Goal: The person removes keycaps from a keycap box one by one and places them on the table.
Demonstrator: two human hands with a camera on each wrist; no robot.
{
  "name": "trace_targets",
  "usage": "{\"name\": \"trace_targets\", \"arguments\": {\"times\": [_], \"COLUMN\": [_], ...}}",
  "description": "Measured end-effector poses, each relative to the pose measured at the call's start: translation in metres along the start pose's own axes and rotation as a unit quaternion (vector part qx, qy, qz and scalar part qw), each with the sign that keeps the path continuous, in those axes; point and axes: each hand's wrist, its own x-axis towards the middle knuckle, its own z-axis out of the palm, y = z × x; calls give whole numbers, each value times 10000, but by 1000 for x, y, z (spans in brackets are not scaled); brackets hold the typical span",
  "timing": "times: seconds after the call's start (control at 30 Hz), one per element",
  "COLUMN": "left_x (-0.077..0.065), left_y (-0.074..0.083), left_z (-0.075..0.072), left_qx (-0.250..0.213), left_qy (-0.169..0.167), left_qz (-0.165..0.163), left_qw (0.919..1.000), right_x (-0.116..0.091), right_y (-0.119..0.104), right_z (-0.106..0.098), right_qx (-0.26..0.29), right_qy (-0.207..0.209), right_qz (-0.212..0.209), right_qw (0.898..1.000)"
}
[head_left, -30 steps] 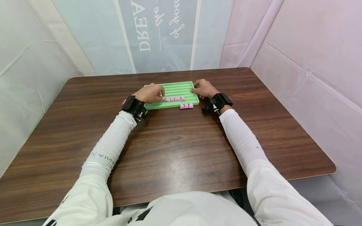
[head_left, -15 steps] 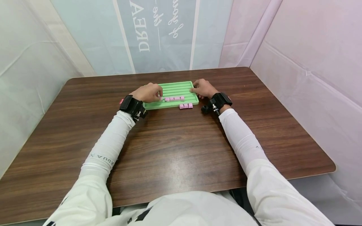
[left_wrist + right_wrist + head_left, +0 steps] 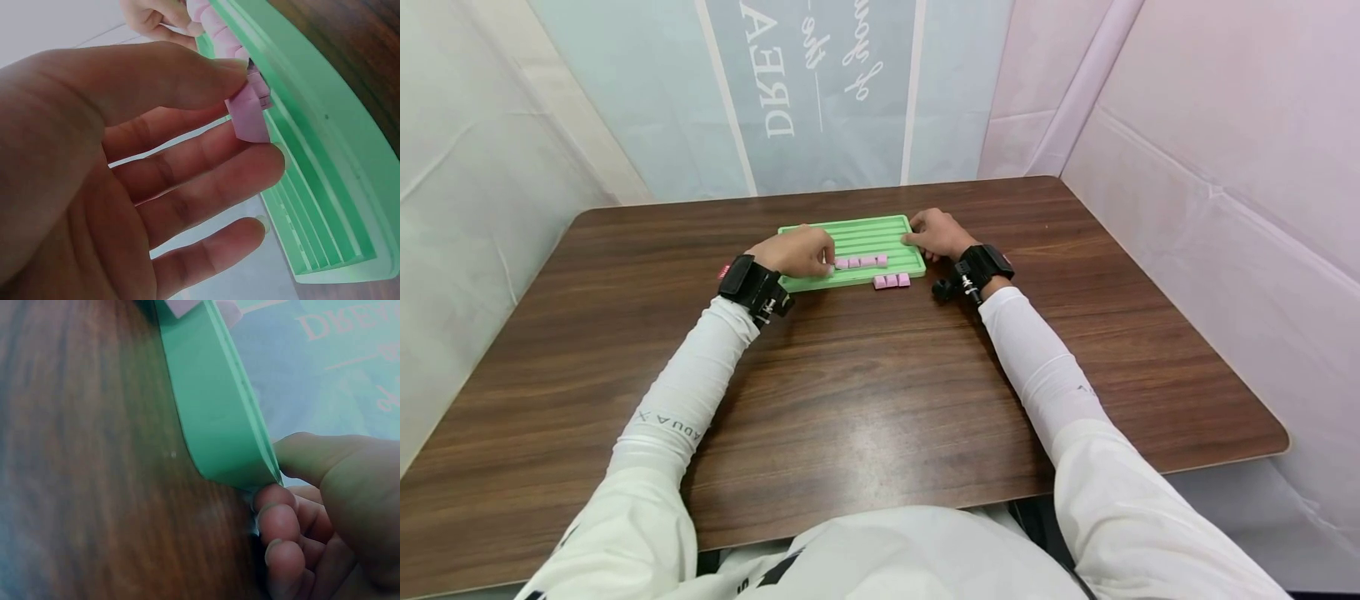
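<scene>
The green ridged tray [image 3: 872,230] lies near the back of the table, with a row of several pink keycaps [image 3: 867,262] along one of its slots. At its left part my left hand [image 3: 796,252] pinches another pink keycap [image 3: 249,117] between thumb and fingers, close to the end of the row. The left wrist view shows the keycap's tapered side just over the slots. My right hand [image 3: 943,235] grips the tray's right end, thumb over the rim and the other fingers curled at the outside, as the right wrist view shows.
Three pink keycaps [image 3: 892,282] sit side by side at the tray's front edge, toward its right corner. Brown wooden table [image 3: 865,392] extends in front of and around the tray. Behind it hangs a printed curtain [image 3: 835,158], with pale sheets at both sides.
My left hand moved slightly left, then back toward the keycap row, its fingertips now lower at the row's end. The right hand keeps its hold on the tray.
</scene>
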Motion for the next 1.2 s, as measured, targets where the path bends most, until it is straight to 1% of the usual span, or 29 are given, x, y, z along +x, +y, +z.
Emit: {"name": "trace_targets", "arguments": {"times": [0.2,0.4,0.53,0.77,0.9,1.0,1.2], "left_x": [0,2,4,10,12,13,15], "left_y": [3,7,12,20,23,25,28], "left_z": [1,1,2,8,11,12,12], "left_qx": [16,109,142,-10,43,68,109], "left_qy": [-8,106,205,245,399,501,565], "left_qz": [42,116,260,497,546,653,848], "left_qw": [10000,9998,9993,9985,9977,9966,9947], "right_x": [1,1,1,3,2,3,4], "right_y": [-1,-1,0,0,0,-1,-1], "right_z": [1,1,0,0,1,1,-1], "right_qx": [-52,19,49,35,3,25,34], "right_qy": [-24,-13,-2,-9,-6,5,-13], "right_qz": [23,49,81,63,44,51,66], "right_qw": [10000,10000,10000,10000,10000,10000,10000]}}
